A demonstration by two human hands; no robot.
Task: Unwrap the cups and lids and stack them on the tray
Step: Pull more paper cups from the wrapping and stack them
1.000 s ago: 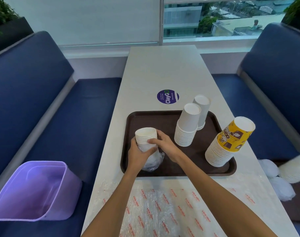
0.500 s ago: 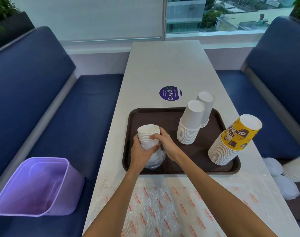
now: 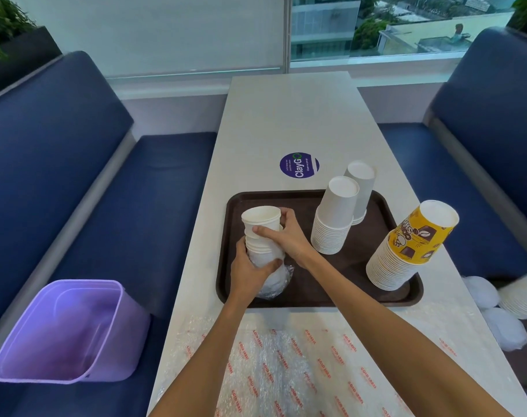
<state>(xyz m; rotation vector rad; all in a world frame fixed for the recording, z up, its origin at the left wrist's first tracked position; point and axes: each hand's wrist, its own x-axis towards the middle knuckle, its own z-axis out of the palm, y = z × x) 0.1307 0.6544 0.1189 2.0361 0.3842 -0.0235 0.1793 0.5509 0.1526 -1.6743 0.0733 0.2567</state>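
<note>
Two grips on cup stack (image 3: 260, 219) — left hand (image 3: 250, 273) low (over wrap (image 3: 277, 284)), right hand (image 3: 288, 236) high.

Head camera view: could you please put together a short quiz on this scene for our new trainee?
1. True or false: the left hand and the right hand both grip one stack of white cups.
2. Where is the plastic wrap on that stack? A) over its top B) around its lower end C) gone entirely
3. How many other cup stacks stand on the tray?

Key: 1 true. 2 B. 3 three: the tall white stack, the white stack behind it and the yellow-topped stack.
</note>
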